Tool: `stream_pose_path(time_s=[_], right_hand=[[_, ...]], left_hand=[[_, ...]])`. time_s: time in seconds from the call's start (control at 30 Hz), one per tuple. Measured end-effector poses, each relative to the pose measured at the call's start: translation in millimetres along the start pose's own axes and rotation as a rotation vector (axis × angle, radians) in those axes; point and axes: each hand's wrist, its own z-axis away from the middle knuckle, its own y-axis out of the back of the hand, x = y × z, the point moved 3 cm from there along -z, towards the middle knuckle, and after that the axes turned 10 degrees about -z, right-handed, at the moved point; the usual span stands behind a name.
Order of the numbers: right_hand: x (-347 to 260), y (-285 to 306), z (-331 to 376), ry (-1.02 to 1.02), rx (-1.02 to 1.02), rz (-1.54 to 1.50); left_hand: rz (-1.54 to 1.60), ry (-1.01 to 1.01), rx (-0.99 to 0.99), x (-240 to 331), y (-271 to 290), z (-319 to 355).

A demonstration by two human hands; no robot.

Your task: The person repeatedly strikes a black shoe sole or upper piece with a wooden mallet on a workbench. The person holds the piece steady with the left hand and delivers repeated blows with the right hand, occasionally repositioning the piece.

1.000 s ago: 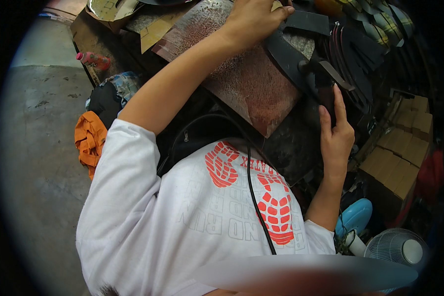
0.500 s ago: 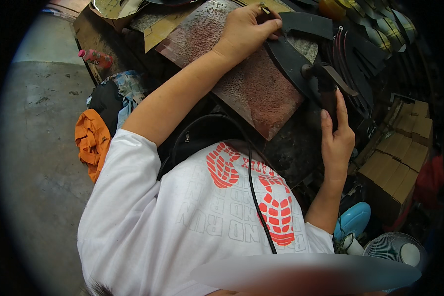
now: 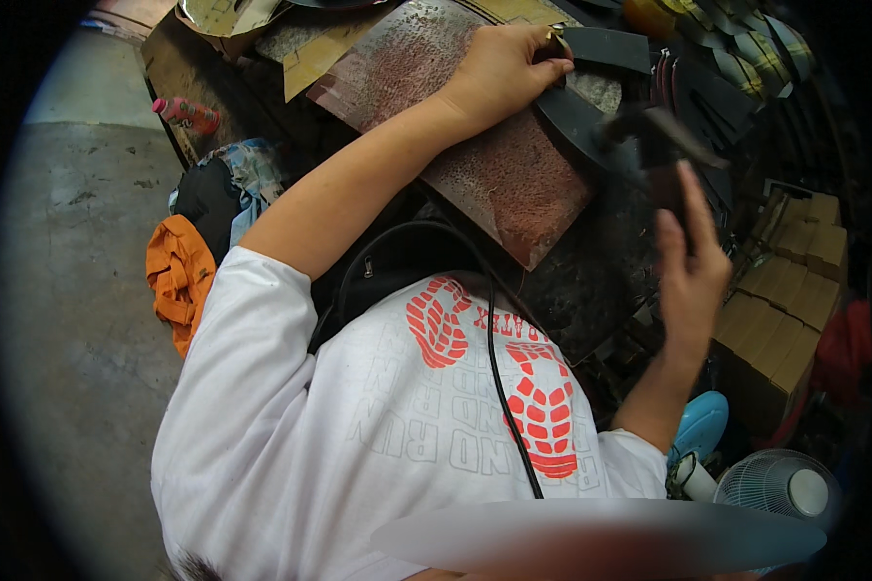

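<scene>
My left hand (image 3: 502, 76) reaches forward over a rusty brown metal plate (image 3: 475, 155). Its fingers pinch a small metal punch (image 3: 555, 39) against a black curved cut-out piece (image 3: 576, 111) lying on the plate's right edge. My right hand (image 3: 693, 266) is raised at the right with its fingers wrapped round the dark handle of a hammer (image 3: 649, 140). The hammer head is motion-blurred above the black piece, a little right of my left hand. A white shirt with red prints fills the lower middle.
Stacked black cut-out pieces (image 3: 736, 68) lie at the top right. Cardboard boxes (image 3: 785, 300), a white fan (image 3: 780, 489) and a light blue object (image 3: 700, 426) stand at the right. An orange cloth (image 3: 174, 276) and a pink bottle (image 3: 189, 111) lie left, beside concrete floor (image 3: 77, 271).
The hammer in my right hand has gone from sharp to blurred and shifted slightly right. My left hand stays on the punch and black piece, sitting lower in the picture.
</scene>
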Motion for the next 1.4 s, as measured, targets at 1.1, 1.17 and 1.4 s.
stream_pose_path(time_s=[1.1,1.17,1.4], right_hand=[[-15.3,29.0,-7.7,0.151,0.163,0.041],[-49.0,55.5,-8.3,0.259,0.269,-0.179],[-10.5,7.3,-14.9,0.116,0.102,-0.124]], left_hand=[[0.073,0.073,-0.122,-6.1,-8.1,-4.7],[-0.005,-0.031,-0.095,0.1,-7.1,-7.0],[-0.289,-0.446,0.046,33.1,-9.5,-1.0]])
